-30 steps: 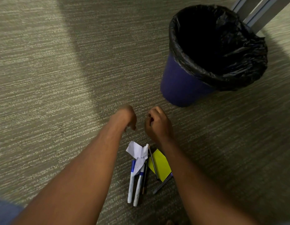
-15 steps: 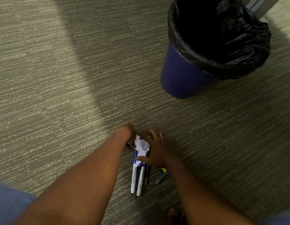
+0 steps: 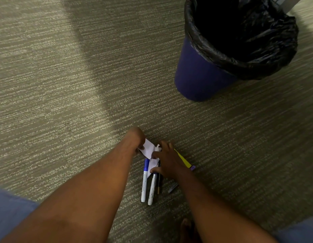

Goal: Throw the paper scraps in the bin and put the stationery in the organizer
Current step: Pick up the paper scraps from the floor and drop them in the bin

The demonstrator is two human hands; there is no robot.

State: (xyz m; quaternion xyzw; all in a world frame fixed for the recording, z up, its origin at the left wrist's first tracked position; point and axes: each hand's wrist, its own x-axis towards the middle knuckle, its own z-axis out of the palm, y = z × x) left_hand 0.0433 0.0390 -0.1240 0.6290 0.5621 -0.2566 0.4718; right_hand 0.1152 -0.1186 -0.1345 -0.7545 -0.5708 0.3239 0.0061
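Observation:
A white paper scrap (image 3: 149, 149) lies on the carpet on top of a small pile of stationery. My left hand (image 3: 135, 140) pinches the scrap's far left corner. My right hand (image 3: 167, 161) rests over the pile with spread fingers, its fingertips on the scrap's right side. Two white markers with blue caps (image 3: 145, 179) lie side by side below the scrap, next to a thin dark pencil (image 3: 159, 183). A yellow paper (image 3: 182, 159) sticks out from under my right hand. The blue bin (image 3: 199, 74) with a black liner stands at the upper right, well apart from the pile.
Grey-green striped carpet (image 3: 64, 85) covers the floor all round. A small purple piece (image 3: 192, 167) lies by the yellow paper, and a dark pen end (image 3: 172, 188) shows near my right wrist. A pale furniture leg (image 3: 285, 2) rises behind the bin. No organizer is in view.
Both hands have come down from above the pile onto the white scrap. My left fingers have taken its corner, and my right hand now covers most of the yellow paper.

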